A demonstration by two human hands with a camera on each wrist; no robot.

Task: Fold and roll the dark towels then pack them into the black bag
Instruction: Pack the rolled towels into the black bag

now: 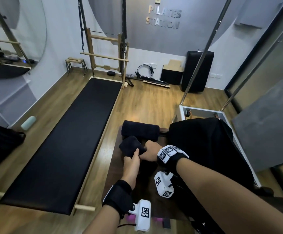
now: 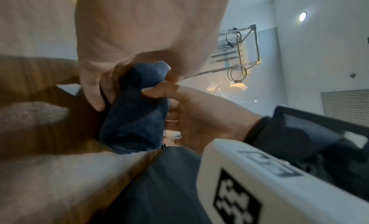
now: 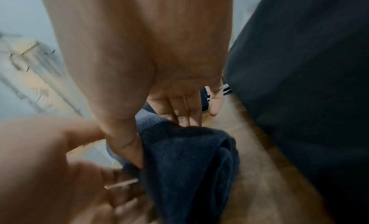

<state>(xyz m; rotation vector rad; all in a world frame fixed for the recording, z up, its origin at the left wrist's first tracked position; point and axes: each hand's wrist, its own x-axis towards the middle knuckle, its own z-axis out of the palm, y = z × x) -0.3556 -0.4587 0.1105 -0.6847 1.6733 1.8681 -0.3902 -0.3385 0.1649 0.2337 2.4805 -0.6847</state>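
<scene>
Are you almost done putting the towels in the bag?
Not yet. One rolled towel already lies on the wooden surface. Both hands, left hand and right hand, grip a second towel, mid-roll. Neither towel is in the black bag beside them yet.

Left hand [image 3: 49, 172] blurred; black bag [image 3: 299, 69] cut off.

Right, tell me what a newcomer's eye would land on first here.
Both hands meet in the middle: the left hand and right hand grip a rolled dark towel over a brown wooden bench. Just beyond lies a second rolled towel, with the black bag slumped to the right. A long black padded platform fills the floor on the left.
</scene>
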